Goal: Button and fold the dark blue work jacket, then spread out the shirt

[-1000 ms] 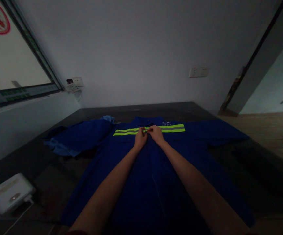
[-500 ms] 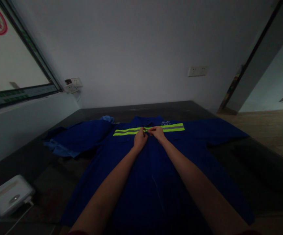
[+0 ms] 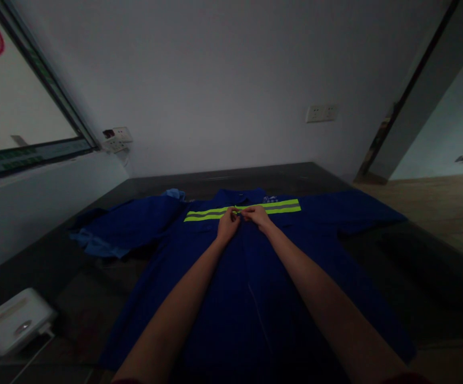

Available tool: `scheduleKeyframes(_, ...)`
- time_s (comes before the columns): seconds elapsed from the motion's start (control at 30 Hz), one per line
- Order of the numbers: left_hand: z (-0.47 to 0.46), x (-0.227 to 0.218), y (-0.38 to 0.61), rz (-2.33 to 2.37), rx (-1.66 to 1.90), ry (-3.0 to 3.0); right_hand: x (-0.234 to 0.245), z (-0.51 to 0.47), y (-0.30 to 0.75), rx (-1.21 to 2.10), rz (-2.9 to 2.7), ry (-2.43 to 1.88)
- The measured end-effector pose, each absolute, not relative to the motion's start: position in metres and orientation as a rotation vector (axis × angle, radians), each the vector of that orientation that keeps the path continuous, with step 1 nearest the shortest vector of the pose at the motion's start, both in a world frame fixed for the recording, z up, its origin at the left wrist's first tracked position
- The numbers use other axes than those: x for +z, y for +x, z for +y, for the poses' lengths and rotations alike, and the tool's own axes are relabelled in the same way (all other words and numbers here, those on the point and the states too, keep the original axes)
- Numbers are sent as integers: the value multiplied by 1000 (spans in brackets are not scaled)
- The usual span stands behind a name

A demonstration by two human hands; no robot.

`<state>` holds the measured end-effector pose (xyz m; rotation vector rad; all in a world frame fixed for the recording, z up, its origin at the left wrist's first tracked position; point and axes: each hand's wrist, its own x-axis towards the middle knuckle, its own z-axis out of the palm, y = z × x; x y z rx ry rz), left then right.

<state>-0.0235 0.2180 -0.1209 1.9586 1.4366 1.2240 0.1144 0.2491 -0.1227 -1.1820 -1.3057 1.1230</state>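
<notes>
A dark blue work jacket point(image 3: 231, 298) lies spread out on a dark table, its collar point(image 3: 240, 196) at the far side. Across its chest runs a yellow-green reflective strip point(image 3: 283, 207) with a grey middle. At the front opening, my left hand point(image 3: 228, 223) pinches the fabric edge by the strip. Close beside it my right hand point(image 3: 256, 216) is closed in a pinch at the same opening, fingertips nearly meeting the left ones. Too small to make out is whatever button or fastener may sit between the fingers.
Lighter blue cloth point(image 3: 99, 242) shows by the jacket's left sleeve area. A white device with a cable point(image 3: 20, 320) stands at the table's near left. Dark table point(image 3: 271, 173) meets the wall behind, where sockets point(image 3: 321, 113) are fixed. A window point(image 3: 23, 90) is at left.
Both hands stay at the front opening with only slight finger movement. The view has shifted a little; the jacket lies as before.
</notes>
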Motion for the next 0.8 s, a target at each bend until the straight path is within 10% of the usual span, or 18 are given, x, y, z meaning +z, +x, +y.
scheduleKeyframes(0.8,224,-127,-27,1539,1286,1952,-127,242,117,383,-1771,-1420)
